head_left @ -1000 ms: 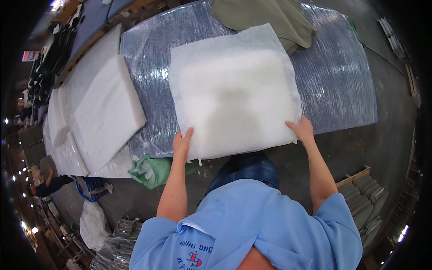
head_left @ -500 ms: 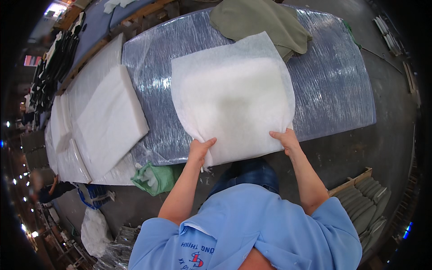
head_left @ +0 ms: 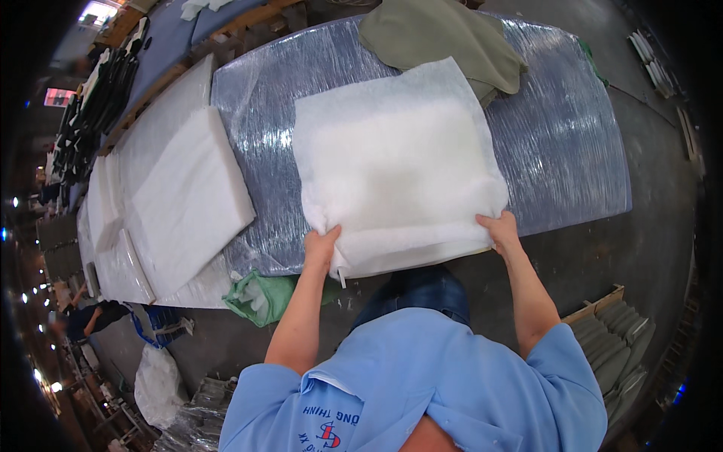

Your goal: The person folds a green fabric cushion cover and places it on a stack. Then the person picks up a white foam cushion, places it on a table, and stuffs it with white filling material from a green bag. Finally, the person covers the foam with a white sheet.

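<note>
A white cushion-like piece of thin, see-through non-woven cloth with thicker white padding inside lies on the plastic-wrapped table. My left hand is closed on its near left corner, thumb on top. Its near right corner is gripped by my right hand, also thumb on top. The cloth bunches at both hands, and the near edge sags between them over the table's front edge. A short white strip hangs beside my left hand. Beyond the far edge lies an olive-green cloth.
Left on the table are white padding sheets. A green bag hangs at the table's front edge. Stacked grey-green cushions stand at the right. Another person is at the far left, near a white plastic bag.
My hands have moved farther apart, drawing the near corners outward. The near edge is stretched wider, with a fold across it. The view has shifted slightly.
</note>
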Tool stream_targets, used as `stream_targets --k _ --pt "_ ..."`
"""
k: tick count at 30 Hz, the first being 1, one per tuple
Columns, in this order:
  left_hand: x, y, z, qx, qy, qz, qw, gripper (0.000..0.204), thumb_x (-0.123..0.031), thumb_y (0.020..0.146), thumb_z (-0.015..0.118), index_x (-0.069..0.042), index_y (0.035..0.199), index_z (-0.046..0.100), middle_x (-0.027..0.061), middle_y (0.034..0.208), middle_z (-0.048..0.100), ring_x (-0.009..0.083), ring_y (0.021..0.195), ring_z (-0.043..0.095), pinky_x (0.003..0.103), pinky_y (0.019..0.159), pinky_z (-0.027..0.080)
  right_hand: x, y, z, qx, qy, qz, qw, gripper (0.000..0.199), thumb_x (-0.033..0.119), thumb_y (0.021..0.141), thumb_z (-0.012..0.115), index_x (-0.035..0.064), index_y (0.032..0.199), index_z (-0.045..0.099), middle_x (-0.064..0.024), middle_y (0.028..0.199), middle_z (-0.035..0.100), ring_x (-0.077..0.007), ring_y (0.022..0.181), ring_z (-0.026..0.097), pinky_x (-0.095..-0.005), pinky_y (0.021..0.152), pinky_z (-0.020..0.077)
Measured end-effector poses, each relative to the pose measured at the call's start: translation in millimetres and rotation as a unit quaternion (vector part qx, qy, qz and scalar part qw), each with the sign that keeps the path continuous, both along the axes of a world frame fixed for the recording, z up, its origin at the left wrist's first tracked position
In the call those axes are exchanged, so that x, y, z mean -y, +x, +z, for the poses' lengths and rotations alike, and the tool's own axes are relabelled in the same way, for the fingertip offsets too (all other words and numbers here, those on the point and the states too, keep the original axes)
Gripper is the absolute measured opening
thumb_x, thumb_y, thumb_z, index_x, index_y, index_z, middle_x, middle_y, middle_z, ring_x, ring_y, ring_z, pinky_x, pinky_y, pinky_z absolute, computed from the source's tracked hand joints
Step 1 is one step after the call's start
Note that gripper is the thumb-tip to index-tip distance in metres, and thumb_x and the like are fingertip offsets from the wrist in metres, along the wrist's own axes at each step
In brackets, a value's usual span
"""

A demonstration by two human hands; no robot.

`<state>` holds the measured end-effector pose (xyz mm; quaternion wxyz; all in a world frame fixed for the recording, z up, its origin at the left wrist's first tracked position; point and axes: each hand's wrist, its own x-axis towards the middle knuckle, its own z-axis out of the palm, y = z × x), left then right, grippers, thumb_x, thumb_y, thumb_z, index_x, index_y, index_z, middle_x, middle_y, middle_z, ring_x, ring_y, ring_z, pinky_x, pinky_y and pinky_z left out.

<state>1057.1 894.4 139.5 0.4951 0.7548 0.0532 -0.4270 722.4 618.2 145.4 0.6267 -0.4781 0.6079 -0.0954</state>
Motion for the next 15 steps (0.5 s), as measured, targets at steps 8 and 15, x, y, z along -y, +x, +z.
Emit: stream_targets --k 8,15 --pt "3.6 53.8 26.0 -0.2 -0.11 -0.023 0.973 0.063 -0.023 0.087 0.082 0.01 0.133 0.054 0.0198 0.123 0.068 0.031 0.109 0.069 0.041 0.09 0.056 56.7 -16.4 24.7 0.148 0.207 0.054 0.966 0.054 0.026 0.093 0.076 -0.0075 0.132 0.057 -0.0156 0.122 0.07 -0.0267 0.106 0.071 -0.0435 0.096 0.0569" --pt "65.6 62.3 8.2 -0.005 0.054 -0.105 0.993 0.059 -0.022 0.085 0.084 0.012 0.127 0.058 0.0197 0.119 0.07 0.0301 0.103 0.071 0.039 0.089 0.058 65.4 69.9 26.4 -0.042 0.034 0.062 0.997 0.056 0.013 0.085 0.081 -0.0108 0.13 0.057 -0.0211 0.118 0.07 -0.0315 0.104 0.071 -0.0409 0.092 0.0575"
